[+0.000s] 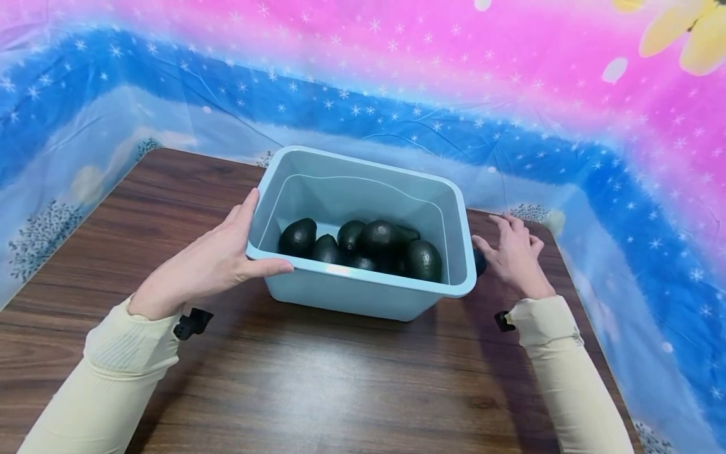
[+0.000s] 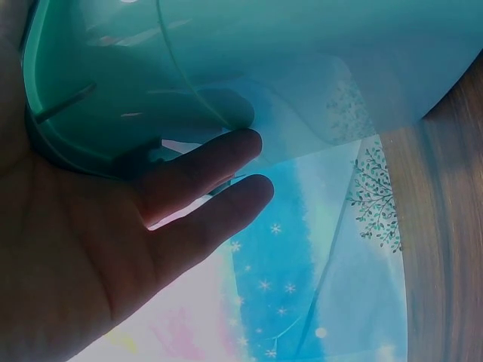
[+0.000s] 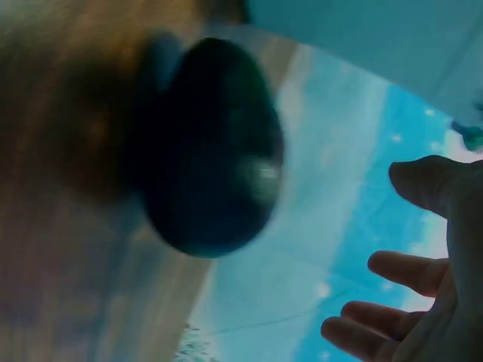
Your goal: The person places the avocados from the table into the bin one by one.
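A light blue-grey plastic bin (image 1: 340,292) stands on the wooden table, with several dark avocados (image 1: 424,261) inside. My left hand (image 1: 218,255) holds its left end, the thumb over the near rim and the fingers along the outer wall. In the left wrist view two fingers (image 2: 219,162) stretch out beside the bin's wall. Just right of the bin, a loose dark avocado (image 3: 215,151) is on the table, mostly hidden by the bin in the head view. Near that avocado is my right hand (image 1: 518,255), fingers spread and apart from it in the right wrist view.
The brown wood-grain table (image 1: 317,384) runs up to a printed cloth backdrop (image 1: 363,101) in pink and blue with snowflakes. Black wrist straps (image 1: 193,323) show at both sleeves.
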Available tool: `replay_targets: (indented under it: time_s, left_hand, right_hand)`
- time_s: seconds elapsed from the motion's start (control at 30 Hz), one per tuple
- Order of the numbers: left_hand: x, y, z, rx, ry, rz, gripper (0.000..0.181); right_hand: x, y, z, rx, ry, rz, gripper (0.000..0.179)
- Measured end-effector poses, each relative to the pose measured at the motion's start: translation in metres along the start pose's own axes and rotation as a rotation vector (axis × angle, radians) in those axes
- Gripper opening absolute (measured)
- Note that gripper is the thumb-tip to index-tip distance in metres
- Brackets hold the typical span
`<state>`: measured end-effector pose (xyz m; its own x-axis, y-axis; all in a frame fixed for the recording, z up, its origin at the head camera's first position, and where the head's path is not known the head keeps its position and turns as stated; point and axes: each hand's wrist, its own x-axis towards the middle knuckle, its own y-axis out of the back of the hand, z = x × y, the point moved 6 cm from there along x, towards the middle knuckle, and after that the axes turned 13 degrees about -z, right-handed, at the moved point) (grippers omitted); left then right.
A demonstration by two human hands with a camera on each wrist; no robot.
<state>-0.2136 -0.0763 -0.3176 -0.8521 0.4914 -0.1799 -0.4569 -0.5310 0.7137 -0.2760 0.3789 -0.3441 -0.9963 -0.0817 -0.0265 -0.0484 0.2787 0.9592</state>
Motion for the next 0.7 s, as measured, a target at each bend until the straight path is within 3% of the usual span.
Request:
replay_targets:
  time_s: [0.27,0.57,0.7]
  left_hand:
    - [0.001,0.001,0.0,-0.007,-0.01,0.005,0.119]
    - [0.001,0.001,0.0,-0.014,-0.011,-0.002,0.119]
    - [0.002,0.001,0.0,-0.015,-0.012,0.001,0.119]
  right_hand:
    - [0.009,-0.029,0.011,0.007,0.013,-0.112,0.062]
    - [0.007,-0.038,0.009,-0.013,0.098,-0.209,0.069]
    - [0.006,-0.042,0.009,-0.038,0.093,-0.273,0.067]
